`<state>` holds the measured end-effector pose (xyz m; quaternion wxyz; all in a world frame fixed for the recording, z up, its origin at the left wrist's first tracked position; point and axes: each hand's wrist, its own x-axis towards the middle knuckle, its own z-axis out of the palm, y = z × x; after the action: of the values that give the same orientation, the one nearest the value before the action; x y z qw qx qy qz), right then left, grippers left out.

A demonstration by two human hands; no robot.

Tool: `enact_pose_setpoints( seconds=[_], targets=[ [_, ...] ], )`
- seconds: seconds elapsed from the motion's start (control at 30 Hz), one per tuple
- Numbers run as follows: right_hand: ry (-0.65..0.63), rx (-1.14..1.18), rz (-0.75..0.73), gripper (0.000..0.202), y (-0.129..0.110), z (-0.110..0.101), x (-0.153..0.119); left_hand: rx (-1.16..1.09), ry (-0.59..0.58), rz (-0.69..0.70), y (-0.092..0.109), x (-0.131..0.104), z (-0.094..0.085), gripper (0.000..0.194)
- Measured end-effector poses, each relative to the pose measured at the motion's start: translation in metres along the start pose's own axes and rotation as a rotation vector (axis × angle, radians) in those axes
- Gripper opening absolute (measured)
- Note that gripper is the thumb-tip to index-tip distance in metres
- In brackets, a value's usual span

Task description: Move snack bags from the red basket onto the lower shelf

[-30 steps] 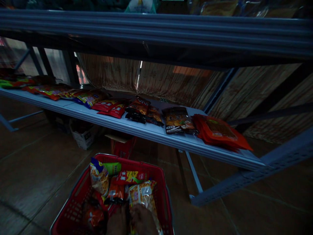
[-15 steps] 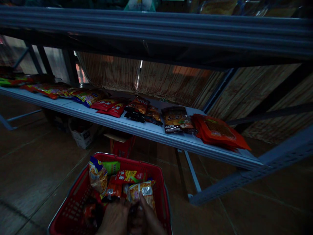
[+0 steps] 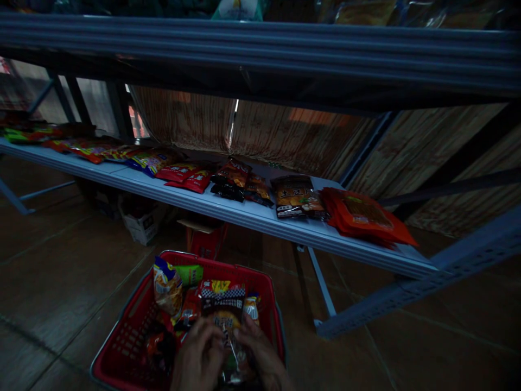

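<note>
In the head view, the left hand [image 3: 199,347] and the right hand [image 3: 262,347] hold a dark packet [image 3: 223,305] between them, above the near part of a red basket [image 3: 127,347]. The left fingers are curled on the packet's left edge; the right hand grips its right edge, thumb on the front. Its far end carries a checked strip and a black band with pale characters, too blurred to read; larger golden lettering lower down is partly lost in glare.

Inside the basket, a blue-topped packet [image 3: 168,293] leans at the far left, next to a green packet [image 3: 189,275] whose pale writing is illegible. A red packet [image 3: 222,285] with a yellow picture shows just beyond the dark one.

On the white shelf [image 3: 260,217] beyond, a brown packet [image 3: 293,196] reads 土豆, with a further character partly lost. To its right lies a stack of orange packets [image 3: 366,217], print unclear; to its left, past brown-and-black packets [image 3: 232,178], two red packets [image 3: 194,180] bear pale characters too small to make out.
</note>
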<state>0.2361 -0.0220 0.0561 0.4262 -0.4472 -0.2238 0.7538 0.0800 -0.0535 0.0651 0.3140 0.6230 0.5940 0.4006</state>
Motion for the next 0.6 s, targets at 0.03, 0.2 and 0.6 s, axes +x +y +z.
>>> enact_pose_setpoints(
  seconds=[0.03, 0.2, 0.6],
  targets=[
    [0.009, 0.012, -0.011, 0.055, -0.001, 0.0, 0.0, -0.093, 0.079, -0.15, 0.0, 0.011, -0.008, 0.022],
    [0.008, 0.079, -0.069, 0.063, -0.002, 0.001, 0.003, -0.686, 0.049, -0.785, 0.001, 0.045, -0.023, 0.05],
    [-0.057, 0.035, 0.011, 0.08, 0.024, -0.003, 0.009, -0.993, 0.08, -0.752, -0.003, 0.056, 0.0, 0.041]
  ],
)
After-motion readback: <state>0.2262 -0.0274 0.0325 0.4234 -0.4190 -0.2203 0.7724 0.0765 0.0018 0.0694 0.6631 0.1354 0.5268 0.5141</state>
